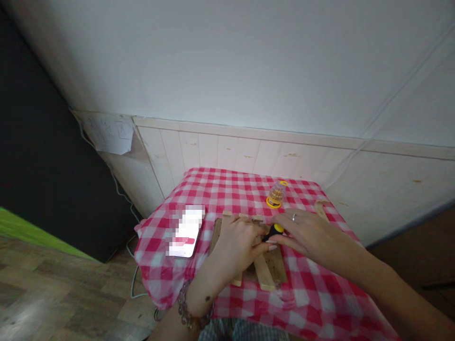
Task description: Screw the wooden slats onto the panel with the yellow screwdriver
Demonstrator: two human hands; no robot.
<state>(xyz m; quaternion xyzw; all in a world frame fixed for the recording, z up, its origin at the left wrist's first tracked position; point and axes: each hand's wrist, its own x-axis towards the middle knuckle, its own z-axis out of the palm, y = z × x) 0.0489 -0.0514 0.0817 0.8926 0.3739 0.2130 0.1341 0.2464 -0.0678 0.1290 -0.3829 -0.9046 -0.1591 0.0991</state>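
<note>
A screwdriver [273, 232] with a stubby black and yellow handle lies sideways between my two hands, over some wooden slats. My right hand [300, 229], wearing a ring, grips the yellow end between thumb and fingers. From the other side, my left hand [240, 239] closes its thumb and index finger on the black part. The screwdriver's tip is hidden behind the left fingers. Beneath the hands, several pale wooden slats [265, 273] rest across darker wooden boards [279, 265]; the left hand covers much of them.
A clear bit case [277, 194] with yellow base and cap stands behind my hands. A phone [186, 232] with a lit screen lies at left. A curved, pale strip [322, 208] lies at the right. The checked tablecloth [227, 182] reaches the panelled wall [227, 149].
</note>
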